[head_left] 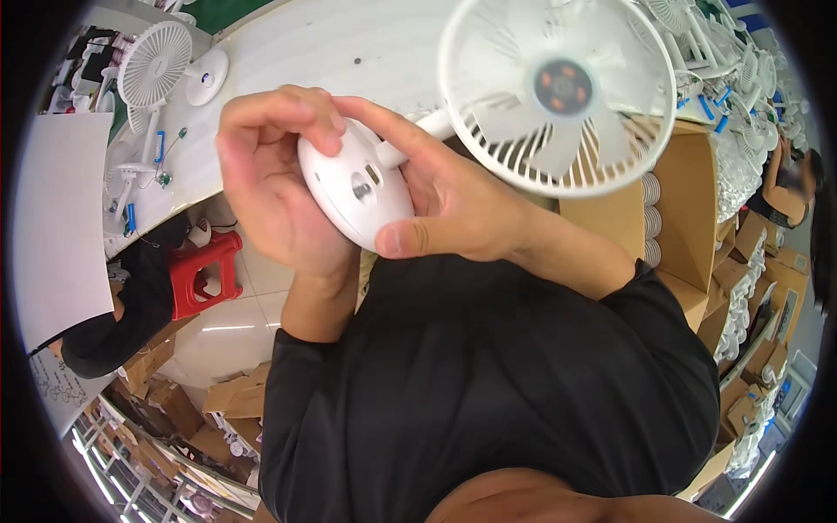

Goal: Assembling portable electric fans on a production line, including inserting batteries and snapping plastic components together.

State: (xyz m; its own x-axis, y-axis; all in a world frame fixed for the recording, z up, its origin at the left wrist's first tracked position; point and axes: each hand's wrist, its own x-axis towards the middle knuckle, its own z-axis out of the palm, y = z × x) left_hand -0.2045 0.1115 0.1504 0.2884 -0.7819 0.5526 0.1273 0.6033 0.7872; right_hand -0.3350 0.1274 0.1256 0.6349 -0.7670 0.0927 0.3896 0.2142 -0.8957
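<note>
A white desk fan (356, 187) is held up over the near edge of the table by its round base. My left hand (277, 187) curls around the left side of the base, fingertips on its top edge. From the other side my right hand (458, 196) grips the base, thumb on its lower rim and fingers behind the neck. The base carries a grey round button and a small slot beside it. To the right, at the end of the neck, the round fan head (558, 96) shows its cage, pale blades and dark hub with orange spots.
Another white fan (157, 70) stands at the left on the white table (323, 52), near loose blue parts and a small circuit board. An open cardboard box (684, 200) holding stacked white discs is at the right. A red stool (207, 275) stands by a seated person's dark sleeve.
</note>
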